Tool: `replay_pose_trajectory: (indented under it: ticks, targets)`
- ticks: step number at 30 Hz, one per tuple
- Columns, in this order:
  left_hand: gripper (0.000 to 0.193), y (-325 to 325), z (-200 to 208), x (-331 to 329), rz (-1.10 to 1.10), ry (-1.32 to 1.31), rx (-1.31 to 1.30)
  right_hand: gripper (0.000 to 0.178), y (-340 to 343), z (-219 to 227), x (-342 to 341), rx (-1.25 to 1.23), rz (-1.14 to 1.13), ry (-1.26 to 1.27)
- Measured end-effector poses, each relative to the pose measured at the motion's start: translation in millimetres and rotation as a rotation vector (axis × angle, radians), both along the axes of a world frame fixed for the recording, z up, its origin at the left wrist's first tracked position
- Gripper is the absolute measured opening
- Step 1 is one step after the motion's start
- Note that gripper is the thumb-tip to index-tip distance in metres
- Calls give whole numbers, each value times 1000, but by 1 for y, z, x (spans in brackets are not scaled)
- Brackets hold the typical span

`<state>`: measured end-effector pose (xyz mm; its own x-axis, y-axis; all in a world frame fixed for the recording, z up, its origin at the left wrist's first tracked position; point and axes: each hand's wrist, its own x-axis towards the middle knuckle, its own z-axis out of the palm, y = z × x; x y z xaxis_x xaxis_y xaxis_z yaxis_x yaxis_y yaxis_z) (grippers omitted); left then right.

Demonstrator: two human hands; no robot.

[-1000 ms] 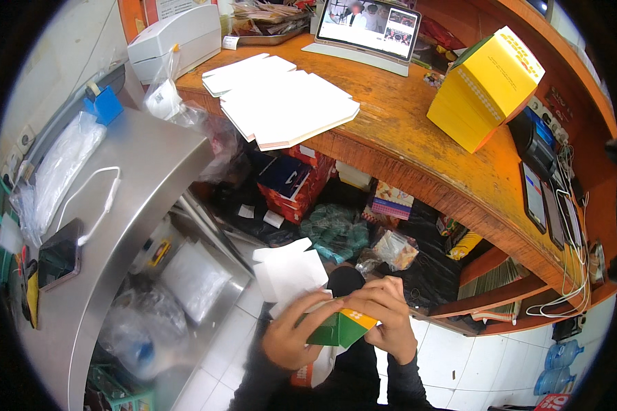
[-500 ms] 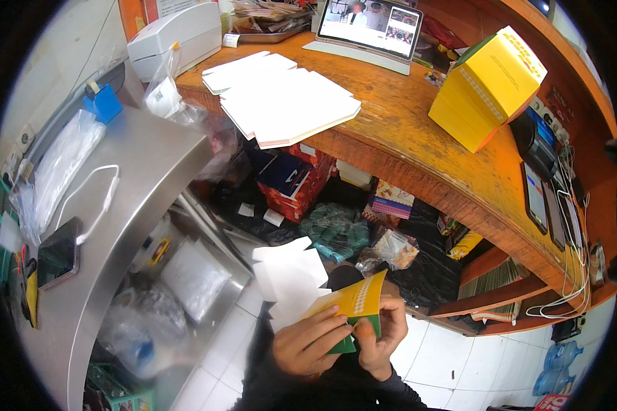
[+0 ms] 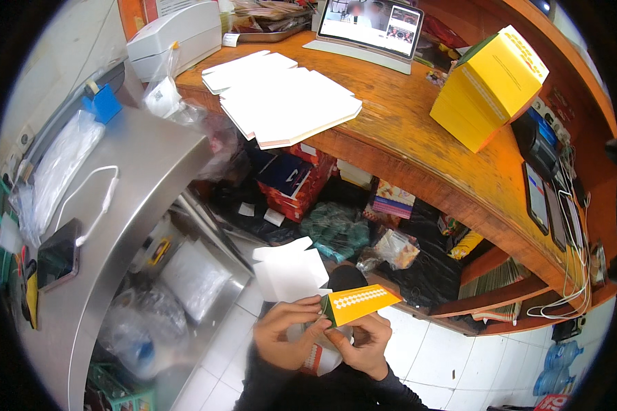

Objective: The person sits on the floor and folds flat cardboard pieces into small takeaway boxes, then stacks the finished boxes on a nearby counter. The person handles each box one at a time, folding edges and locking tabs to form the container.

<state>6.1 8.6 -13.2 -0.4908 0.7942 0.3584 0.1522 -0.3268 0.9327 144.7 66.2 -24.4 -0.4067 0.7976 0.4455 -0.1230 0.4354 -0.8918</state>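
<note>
A partly folded cardboard box (image 3: 363,303) is between my two hands, low in the middle of the view. It has a yellow outer panel with a row of white shapes, a green side and a white inside. A white flap panel (image 3: 292,272) spreads out beyond my left hand. My left hand (image 3: 286,337) grips the box at its green corner, thumb and fingers pinched. My right hand (image 3: 365,346) holds the edge below the yellow panel. The underside of the box is partly hidden by my fingers.
White flat box blanks (image 3: 295,106) lie stacked on the wooden desk (image 3: 391,147). Yellow folded boxes (image 3: 487,92) stand at its right, near a tablet (image 3: 370,31) and phones (image 3: 536,198). A steel counter (image 3: 137,164) curves along the left, holding another phone (image 3: 58,255).
The box has turned in my hands, its yellow panel now pointing right. My left hand has shifted to the green corner, and my right hand has moved beneath the yellow panel.
</note>
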Motion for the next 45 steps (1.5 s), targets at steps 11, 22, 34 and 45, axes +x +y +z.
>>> replay_pose_trajectory:
  ticks: [11,22,34,45]
  targets:
    - [17,-4,8,-6,-164,168,0,31,6,-6,10,-283,22,69]
    - [12,-5,3,-3,41,116,-29,30,4,1,1,-63,-2,-206]
    - [18,-5,-5,-14,306,2,-44,41,-4,2,-9,414,-543,66]
    - [23,-2,-21,-30,199,7,-45,33,22,-1,-1,490,-347,-31]
